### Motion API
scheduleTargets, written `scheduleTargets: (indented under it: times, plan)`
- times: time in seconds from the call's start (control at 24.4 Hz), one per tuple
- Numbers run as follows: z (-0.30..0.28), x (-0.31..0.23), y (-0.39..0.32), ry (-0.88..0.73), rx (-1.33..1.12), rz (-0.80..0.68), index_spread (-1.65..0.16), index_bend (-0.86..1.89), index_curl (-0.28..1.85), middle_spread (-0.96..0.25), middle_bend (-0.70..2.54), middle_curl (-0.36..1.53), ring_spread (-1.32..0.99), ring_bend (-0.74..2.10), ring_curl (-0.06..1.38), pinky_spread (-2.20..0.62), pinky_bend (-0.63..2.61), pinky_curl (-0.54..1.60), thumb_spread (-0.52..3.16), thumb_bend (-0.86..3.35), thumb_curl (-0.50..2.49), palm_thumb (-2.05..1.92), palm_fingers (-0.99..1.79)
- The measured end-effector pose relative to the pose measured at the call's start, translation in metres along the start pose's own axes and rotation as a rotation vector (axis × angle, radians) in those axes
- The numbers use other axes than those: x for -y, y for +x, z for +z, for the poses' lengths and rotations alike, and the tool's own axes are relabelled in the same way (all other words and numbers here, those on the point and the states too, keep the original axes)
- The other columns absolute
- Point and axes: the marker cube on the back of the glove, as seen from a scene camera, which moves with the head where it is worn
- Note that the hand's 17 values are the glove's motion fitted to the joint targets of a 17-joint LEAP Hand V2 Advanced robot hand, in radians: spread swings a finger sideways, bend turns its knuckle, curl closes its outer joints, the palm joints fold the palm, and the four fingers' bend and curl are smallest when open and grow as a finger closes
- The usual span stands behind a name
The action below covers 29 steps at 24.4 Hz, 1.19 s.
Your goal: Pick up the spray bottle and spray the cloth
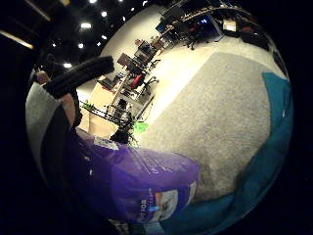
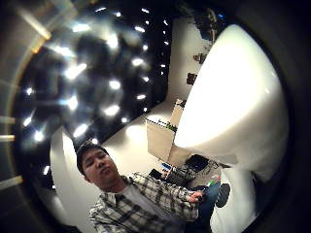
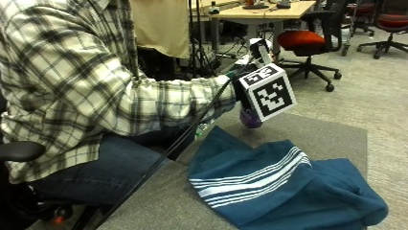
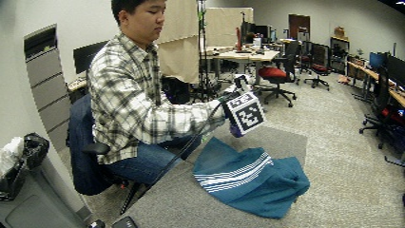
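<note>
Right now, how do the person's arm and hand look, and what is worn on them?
The right hand wears a black glove, mostly hidden in the outside view. The arm is covered by a long sleeve of a plaid shirt, checked in white, grey and black, with its cuff at the wrist. In the palm view, a black strap of the glove shows.

a grey felt-covered table (image 3: 331,134) carries the things. a teal cloth (image 3: 280,191) with white stripes lies crumpled on it, toward the near right, reaching the table's right edge. the far part of the surface shows bare grey.
</note>
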Motion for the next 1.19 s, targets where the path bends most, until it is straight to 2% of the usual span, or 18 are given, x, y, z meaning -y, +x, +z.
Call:
scheduleTargets:
  times: [0.41, 1.19]
  plan:
    - [0.032, -0.005, 0.027, -0.023, -0.031, -0.013, -0.30, 0.15, 0.50, -0.17, 0.46, 0.53, -0.21, 0.51, 0.47, -0.14, 0.44, 0.38, 0.17, -0.03, 0.81, 1.14, 1.16]
    - [0.034, -0.005, 0.029, -0.041, -0.039, 0.000, -0.29, 0.14, 0.49, -0.16, 0.44, 0.53, -0.21, 0.49, 0.48, -0.15, 0.43, 0.38, 0.18, -0.03, 0.80, 1.15, 1.14]
